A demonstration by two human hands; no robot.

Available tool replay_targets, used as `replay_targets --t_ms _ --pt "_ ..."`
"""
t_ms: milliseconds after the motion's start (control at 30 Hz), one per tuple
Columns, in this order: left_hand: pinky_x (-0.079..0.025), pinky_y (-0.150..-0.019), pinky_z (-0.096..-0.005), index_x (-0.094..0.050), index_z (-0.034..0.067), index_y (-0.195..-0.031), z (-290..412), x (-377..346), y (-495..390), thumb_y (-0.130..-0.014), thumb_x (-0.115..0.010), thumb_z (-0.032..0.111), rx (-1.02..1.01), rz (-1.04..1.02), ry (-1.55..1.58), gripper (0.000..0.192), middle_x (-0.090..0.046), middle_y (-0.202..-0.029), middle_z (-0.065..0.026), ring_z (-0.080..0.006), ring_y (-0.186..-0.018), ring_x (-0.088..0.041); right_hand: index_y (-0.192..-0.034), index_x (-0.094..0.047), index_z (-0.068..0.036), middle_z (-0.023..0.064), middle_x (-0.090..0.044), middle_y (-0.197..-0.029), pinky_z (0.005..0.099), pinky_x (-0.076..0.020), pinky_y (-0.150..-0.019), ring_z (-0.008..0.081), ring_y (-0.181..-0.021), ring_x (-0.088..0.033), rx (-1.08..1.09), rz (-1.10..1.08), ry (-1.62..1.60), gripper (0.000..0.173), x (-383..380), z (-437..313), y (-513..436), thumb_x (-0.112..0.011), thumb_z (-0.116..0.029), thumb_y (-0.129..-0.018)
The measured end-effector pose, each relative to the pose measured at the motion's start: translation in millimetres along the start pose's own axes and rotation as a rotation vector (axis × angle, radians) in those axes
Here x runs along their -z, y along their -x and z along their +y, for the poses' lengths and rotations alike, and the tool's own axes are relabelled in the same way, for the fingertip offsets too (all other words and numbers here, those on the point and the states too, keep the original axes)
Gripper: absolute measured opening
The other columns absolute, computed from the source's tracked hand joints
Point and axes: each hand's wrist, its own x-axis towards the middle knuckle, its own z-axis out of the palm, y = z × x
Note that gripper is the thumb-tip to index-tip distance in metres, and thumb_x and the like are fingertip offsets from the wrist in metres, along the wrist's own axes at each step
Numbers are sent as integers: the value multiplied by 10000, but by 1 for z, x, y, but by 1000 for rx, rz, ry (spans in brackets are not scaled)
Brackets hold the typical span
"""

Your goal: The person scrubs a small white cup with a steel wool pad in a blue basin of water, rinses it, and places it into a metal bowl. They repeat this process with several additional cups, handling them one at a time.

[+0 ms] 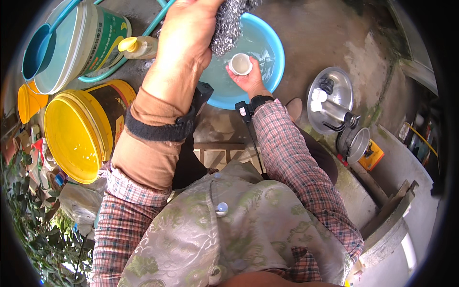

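Note:
Close to the camera at the top, my left hand [192, 30] grips a grey steel-wool scrubber [229, 28]; its fingertips are partly cut off by the frame's edge. My right hand [254, 79] holds a small white cup [240, 64] with its round mouth facing up. The cup is over a light-blue plastic basin [280, 53] of water on the floor. What lies inside the cup is too small to tell. The scrubber hides part of the basin's far side.
At left stand a pump bottle [145, 47], a labelled bucket [107, 39] with a blue dipper [38, 50], and a yellow bucket [71, 132]. A teal hose [104, 77] curves behind them. At right, a metal bowl [337, 77] holds a steel flask [333, 110] beside a small pan [358, 145].

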Motion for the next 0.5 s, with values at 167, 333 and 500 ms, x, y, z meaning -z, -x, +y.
replay_targets --t_ms 167,333,500 --pt "-502 -704 -234 -651 53 -1039 -22 1 -1 -878 -656 163 -163 -185 -646 195 -681 -911 -34 -98 -811 -637 -1181 -529 -51 177 -611 -1091 464 -537 -756 436 -984 -592 75 -147 51 494 -72 -31 60 -464 -455 -905" --pt "-519 -692 -377 -672 141 -976 -31 -5 11 -756 -697 183 -695 -351 -1342 225 -646 -885 -90 -299 -797 -641 -1219 -509 -109 103 -586 -1172 443 -500 -871 265 -1067 -574 224 -256 187 438 -125 -56 129 -451 -433 -930" --pt "-510 -657 -389 -678 166 -927 -36 -24 24 -706 -691 152 -960 -623 -1477 221 -628 -879 -45 -271 -780 -633 -1184 -523 -134 86 -592 -1144 438 -511 -846 233 -1047 -584 225 -234 219 416 -140 -64 165 -452 -460 -936"
